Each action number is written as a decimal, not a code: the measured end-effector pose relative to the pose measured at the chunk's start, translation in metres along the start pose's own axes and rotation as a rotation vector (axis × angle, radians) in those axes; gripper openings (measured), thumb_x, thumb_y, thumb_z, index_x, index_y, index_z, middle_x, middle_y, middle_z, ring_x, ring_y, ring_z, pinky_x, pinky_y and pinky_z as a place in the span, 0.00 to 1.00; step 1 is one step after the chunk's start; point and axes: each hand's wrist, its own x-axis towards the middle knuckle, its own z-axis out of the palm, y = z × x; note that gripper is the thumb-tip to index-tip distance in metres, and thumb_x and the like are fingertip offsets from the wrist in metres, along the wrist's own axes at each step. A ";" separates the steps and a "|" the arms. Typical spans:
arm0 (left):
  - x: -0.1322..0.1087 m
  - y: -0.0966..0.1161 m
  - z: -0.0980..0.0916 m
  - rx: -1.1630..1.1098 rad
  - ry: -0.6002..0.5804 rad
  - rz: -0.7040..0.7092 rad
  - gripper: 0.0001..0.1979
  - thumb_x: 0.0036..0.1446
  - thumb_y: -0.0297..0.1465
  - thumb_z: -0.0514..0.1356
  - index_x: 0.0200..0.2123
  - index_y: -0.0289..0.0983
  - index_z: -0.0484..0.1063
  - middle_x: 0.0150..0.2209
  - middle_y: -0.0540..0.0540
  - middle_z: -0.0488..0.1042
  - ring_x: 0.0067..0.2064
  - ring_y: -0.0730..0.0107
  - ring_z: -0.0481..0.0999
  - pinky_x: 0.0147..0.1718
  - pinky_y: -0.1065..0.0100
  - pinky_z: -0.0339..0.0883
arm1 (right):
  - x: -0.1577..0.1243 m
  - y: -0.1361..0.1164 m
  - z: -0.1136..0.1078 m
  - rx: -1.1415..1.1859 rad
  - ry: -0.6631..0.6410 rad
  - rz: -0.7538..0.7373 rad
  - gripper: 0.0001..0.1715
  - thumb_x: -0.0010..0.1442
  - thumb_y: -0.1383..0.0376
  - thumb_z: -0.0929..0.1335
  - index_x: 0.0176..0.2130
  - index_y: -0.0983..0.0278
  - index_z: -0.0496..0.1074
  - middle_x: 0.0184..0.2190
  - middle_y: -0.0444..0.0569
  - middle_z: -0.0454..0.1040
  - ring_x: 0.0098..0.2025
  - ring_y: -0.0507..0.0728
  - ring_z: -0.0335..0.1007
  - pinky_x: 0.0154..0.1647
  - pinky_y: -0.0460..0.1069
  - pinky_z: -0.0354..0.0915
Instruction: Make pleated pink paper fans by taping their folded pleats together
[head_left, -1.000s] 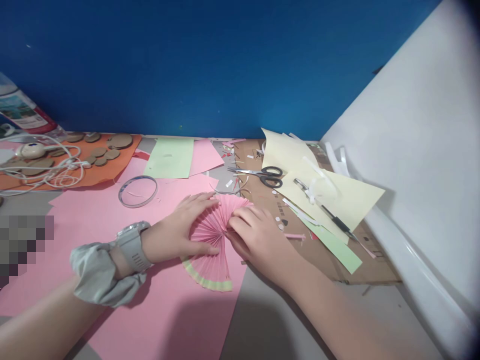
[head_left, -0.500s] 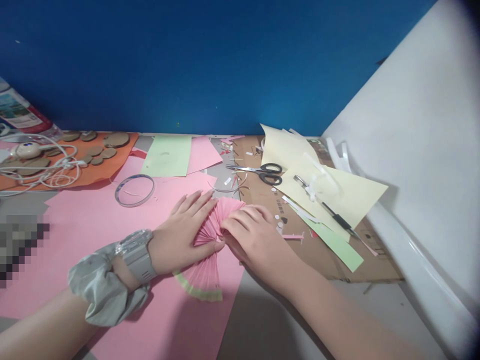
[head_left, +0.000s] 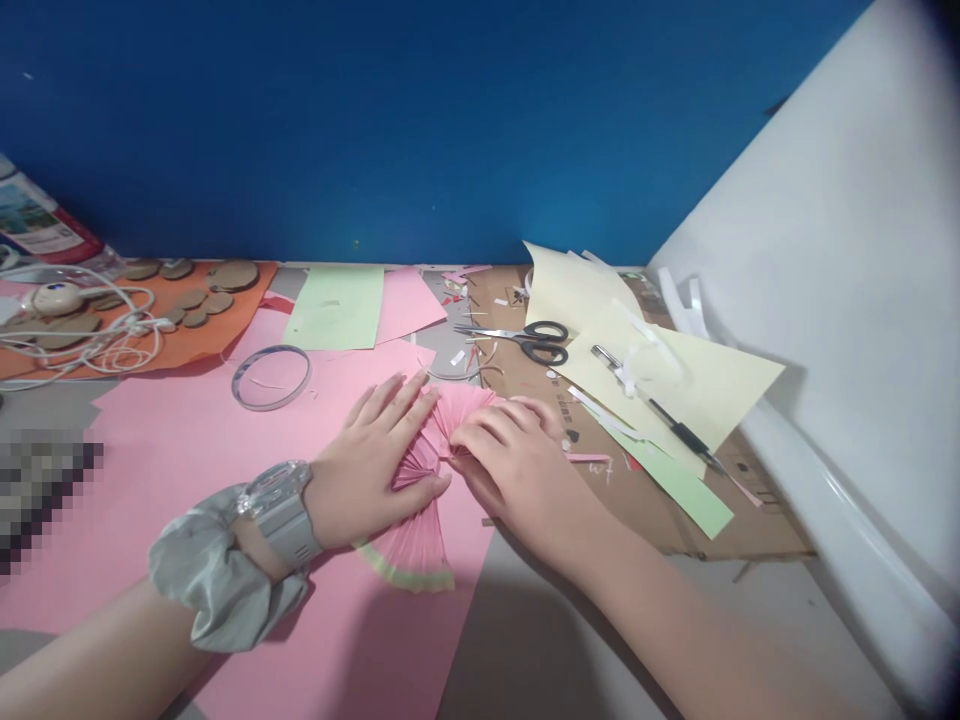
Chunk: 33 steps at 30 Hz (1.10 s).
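Note:
A pleated pink paper fan [head_left: 420, 545] with a pale green band along its lower outer edge lies half opened on a large pink sheet [head_left: 150, 470]. My left hand [head_left: 375, 455] rests flat over its left side, fingers spread, the thumb pressing close to the gathered centre. From the right, my right hand [head_left: 517, 455] has its curled fingers closed on the folds beside that centre. The fingertips hide part of the pleats. On my left wrist are a grey watch [head_left: 281, 515] and a grey scrunchie [head_left: 217, 570].
Black-handled scissors [head_left: 517, 334] lie partly on cardboard [head_left: 510, 290]. Right are cream paper [head_left: 727, 380], a pen [head_left: 686, 436] and a green strip [head_left: 690, 492]. A tape ring [head_left: 240, 388], white cable [head_left: 127, 325] and bottle [head_left: 45, 220] are left. A blue partition [head_left: 420, 130] stands behind.
My right fingers have shifted slightly right along the pleats, and the fan's upper part shows wider. My left hand stays spread on the paper. The view has moved a little.

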 end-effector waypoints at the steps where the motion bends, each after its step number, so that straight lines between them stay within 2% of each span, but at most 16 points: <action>1: 0.000 0.000 0.000 0.000 0.001 -0.002 0.38 0.56 0.48 0.50 0.64 0.35 0.44 0.66 0.40 0.41 0.66 0.50 0.39 0.60 0.48 0.44 | 0.000 0.000 0.000 -0.005 0.007 -0.001 0.06 0.63 0.65 0.61 0.35 0.60 0.66 0.36 0.43 0.69 0.42 0.54 0.60 0.51 0.54 0.46; 12: 0.001 0.000 0.000 0.001 0.001 -0.005 0.39 0.56 0.48 0.50 0.64 0.34 0.44 0.66 0.41 0.41 0.66 0.51 0.39 0.60 0.48 0.43 | -0.001 0.002 0.003 -0.042 0.056 -0.006 0.02 0.60 0.66 0.64 0.35 0.60 0.66 0.35 0.42 0.69 0.42 0.54 0.60 0.54 0.54 0.44; 19: 0.000 -0.001 0.000 -0.009 0.001 -0.014 0.39 0.55 0.48 0.51 0.64 0.34 0.43 0.67 0.41 0.40 0.66 0.53 0.38 0.62 0.50 0.42 | -0.002 0.003 0.003 -0.042 0.041 0.006 0.01 0.60 0.66 0.64 0.35 0.60 0.66 0.37 0.42 0.69 0.43 0.55 0.60 0.55 0.55 0.43; 27: 0.001 0.002 -0.002 -0.060 0.041 -0.006 0.40 0.54 0.46 0.54 0.63 0.31 0.45 0.65 0.38 0.47 0.64 0.55 0.47 0.62 0.51 0.42 | -0.002 0.004 0.002 -0.037 0.039 0.016 0.04 0.59 0.69 0.64 0.36 0.59 0.66 0.37 0.42 0.70 0.45 0.54 0.61 0.55 0.54 0.43; 33: -0.001 -0.003 -0.001 -0.261 0.145 -0.029 0.43 0.51 0.45 0.58 0.63 0.36 0.42 0.63 0.38 0.51 0.62 0.54 0.52 0.59 0.51 0.52 | 0.001 0.004 0.000 -0.055 0.049 0.017 0.05 0.61 0.65 0.62 0.34 0.60 0.66 0.35 0.43 0.69 0.42 0.54 0.61 0.54 0.55 0.44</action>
